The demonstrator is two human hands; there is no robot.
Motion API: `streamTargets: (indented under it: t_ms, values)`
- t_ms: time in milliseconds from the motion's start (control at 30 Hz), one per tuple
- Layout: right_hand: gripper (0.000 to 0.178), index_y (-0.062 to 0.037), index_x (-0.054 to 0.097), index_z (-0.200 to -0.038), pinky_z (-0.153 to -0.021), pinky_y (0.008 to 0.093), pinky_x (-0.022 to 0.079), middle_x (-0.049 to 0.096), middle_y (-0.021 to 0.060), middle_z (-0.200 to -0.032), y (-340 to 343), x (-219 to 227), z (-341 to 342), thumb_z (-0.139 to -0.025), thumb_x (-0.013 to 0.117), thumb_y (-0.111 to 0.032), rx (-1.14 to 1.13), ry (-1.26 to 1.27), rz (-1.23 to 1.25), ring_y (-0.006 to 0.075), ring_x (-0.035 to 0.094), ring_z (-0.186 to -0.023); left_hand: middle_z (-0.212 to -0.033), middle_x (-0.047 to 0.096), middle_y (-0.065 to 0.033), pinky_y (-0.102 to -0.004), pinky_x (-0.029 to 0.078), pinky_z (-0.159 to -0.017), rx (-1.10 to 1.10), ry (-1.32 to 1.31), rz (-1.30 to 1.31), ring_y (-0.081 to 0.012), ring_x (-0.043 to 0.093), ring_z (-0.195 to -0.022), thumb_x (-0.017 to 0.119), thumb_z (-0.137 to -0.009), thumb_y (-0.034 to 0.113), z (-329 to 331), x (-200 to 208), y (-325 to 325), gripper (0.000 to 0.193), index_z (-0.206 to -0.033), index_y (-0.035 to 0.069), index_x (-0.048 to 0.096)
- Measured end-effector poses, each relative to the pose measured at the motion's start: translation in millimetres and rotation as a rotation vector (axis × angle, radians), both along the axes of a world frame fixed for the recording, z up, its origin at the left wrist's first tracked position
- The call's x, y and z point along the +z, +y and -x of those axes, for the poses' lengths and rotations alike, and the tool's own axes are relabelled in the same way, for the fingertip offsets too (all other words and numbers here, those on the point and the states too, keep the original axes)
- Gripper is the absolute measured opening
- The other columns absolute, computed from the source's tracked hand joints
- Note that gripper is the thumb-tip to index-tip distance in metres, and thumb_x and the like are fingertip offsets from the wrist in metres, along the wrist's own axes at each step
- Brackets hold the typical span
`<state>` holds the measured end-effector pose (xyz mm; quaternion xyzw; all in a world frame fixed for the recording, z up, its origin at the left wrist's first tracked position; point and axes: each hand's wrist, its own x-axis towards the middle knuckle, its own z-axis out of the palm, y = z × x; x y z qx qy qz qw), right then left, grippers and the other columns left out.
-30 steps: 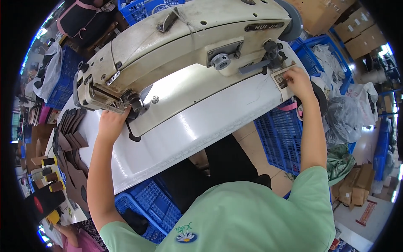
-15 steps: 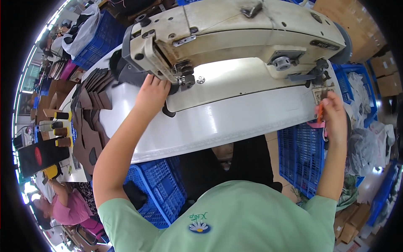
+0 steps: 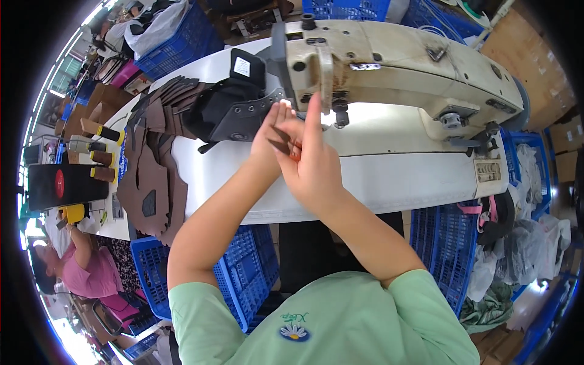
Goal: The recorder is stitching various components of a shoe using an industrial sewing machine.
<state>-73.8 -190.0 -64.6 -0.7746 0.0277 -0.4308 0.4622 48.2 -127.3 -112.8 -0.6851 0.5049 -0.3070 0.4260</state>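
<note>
While right hand (image 3: 313, 163) clasps apparent thread snips (image 3: 279, 146), can't tell if left hand (image 3: 265, 143) pinches anything; black eyeleted shoe upper (image 3: 243, 118) just left of it. Probably trimming; next calls for blades clear of upper.

glossy white tabletop (image 3: 404, 182), smooth painted-metal sewing machine (image 3: 413, 79), matt leather-like black piece (image 3: 234, 125), blue plastic crate (image 3: 246, 267).
</note>
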Motion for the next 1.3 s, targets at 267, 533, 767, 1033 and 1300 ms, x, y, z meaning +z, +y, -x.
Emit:
streamTargets:
  t_ms: [267, 533, 767, 1033, 1300]
  values:
    - [0.052, 0.0041, 0.039, -0.137, -0.059, 0.0209, 0.043, 0.065, 0.0088, -0.101, -6, -20, -31, -0.094, 0.065, -0.008, 0.032, -0.261, -0.231, 0.0073, 0.054, -0.072, -0.147, 0.047, -0.0225, -0.0447, 0.018, -0.122, -0.023, 0.479, 0.277, -0.0358, 0.038, -0.142, 0.042, -0.096, 0.026, 0, -17, 3, 0.053, -0.138, -0.007, 0.049]
    - [0.03, -0.003, 0.062, -0.116, -0.06, 0.0188, 0.044, 0.069, 0.0054, -0.088, -53, -13, 38, -0.087, 0.07, -0.002, 0.118, 0.183, 0.132, 0.0055, 0.058, -0.069, -0.146, 0.049, -0.0219, -0.0434, 0.022, -0.121, 0.005, 0.48, 0.426, -0.0299, 0.041, -0.142, 0.045, -0.092, 0.019, -4, 1, 51, 0.053, -0.137, -0.007, 0.05]
    - [0.041, -0.0064, 0.06, -0.122, -0.071, 0.0399, 0.054, 0.067, 0.01, -0.096, -44, -35, 33, -0.082, 0.065, -0.007, 0.106, 0.659, 0.235, 0.0304, 0.068, -0.085, -0.148, 0.048, -0.0161, -0.0398, 0.028, -0.118, -0.105, 0.502, 0.461, -0.0255, 0.042, -0.142, 0.05, -0.084, 0.011, 6, -6, 100, 0.055, -0.137, -0.004, 0.052]
    - [0.042, -0.0096, 0.06, -0.128, -0.07, 0.0405, 0.052, 0.065, 0.0065, -0.095, -34, -59, 3, -0.086, 0.064, -0.008, -0.029, 0.661, 0.529, 0.0272, 0.065, -0.085, -0.15, 0.047, -0.0151, -0.0388, 0.028, -0.118, -0.048, 0.512, 0.562, -0.0246, 0.041, -0.143, 0.05, -0.086, 0.009, 8, -6, 100, 0.055, -0.139, -0.004, 0.051]
    - [0.039, -0.01, 0.064, -0.123, -0.062, 0.0397, 0.051, 0.061, 0.0045, -0.08, -19, -65, -14, -0.084, 0.064, -0.008, -0.075, 0.619, 0.616, 0.0249, 0.065, -0.076, -0.15, 0.046, -0.0148, -0.0384, 0.026, -0.118, -0.034, 0.528, 0.581, -0.0238, 0.039, -0.143, 0.048, -0.086, 0.009, 10, -8, 101, 0.054, -0.139, -0.003, 0.05]
